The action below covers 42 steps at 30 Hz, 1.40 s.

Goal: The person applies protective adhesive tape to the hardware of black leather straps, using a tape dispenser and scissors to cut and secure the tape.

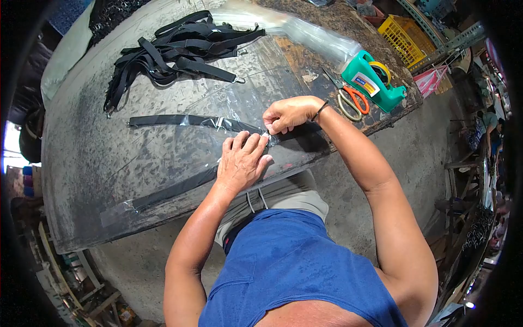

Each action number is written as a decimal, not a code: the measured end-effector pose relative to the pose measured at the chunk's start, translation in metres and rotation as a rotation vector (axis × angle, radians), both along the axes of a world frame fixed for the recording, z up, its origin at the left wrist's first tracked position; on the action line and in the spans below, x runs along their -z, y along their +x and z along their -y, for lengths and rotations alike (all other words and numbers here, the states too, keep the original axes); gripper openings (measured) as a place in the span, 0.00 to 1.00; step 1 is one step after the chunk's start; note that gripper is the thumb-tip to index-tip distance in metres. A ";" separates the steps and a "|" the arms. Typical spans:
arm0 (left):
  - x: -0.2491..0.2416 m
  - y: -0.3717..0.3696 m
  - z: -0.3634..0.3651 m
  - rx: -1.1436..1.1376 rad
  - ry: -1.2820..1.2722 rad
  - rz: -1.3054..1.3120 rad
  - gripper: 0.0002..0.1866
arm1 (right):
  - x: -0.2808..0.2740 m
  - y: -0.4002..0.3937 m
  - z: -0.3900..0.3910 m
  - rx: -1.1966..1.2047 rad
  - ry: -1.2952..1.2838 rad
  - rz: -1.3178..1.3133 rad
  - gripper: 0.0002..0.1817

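A black elastic strap [163,120] in a clear plastic sleeve lies across the worn table. My left hand [241,159] rests on the sleeve near its right part, fingers stretched out and lying flat. Just beside those fingertips, my right hand [286,115] is closed in a pinch at the sleeve; whatever sits between its fingertips is too small to make out. Nearer the table's front edge lies another dark strap [171,188] in clear plastic, partly hidden by my left hand and wrist. A heap of black straps [180,52] with metal clips lies farther back.
A green tape dispenser [370,82] with yellow tape stands at the table's right, beside scissors [354,102] with orange and beige handles. Clear plastic sleeves [316,35] lie along the back. A yellow crate [402,41] stands beyond the table [81,180].
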<state>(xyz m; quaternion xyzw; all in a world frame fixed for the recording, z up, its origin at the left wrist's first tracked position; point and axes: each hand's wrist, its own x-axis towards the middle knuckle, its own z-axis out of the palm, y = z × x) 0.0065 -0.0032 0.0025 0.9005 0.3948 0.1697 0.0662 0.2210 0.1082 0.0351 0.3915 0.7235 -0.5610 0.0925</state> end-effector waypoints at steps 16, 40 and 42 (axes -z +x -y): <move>0.000 0.001 0.000 -0.012 -0.005 0.005 0.24 | 0.004 -0.001 0.005 0.018 0.130 -0.011 0.09; 0.004 0.000 -0.001 -0.002 0.054 -0.006 0.25 | 0.014 -0.003 0.035 0.157 0.623 0.081 0.17; 0.004 0.000 0.000 -0.006 0.057 -0.004 0.25 | 0.008 -0.001 0.044 0.208 0.687 0.099 0.24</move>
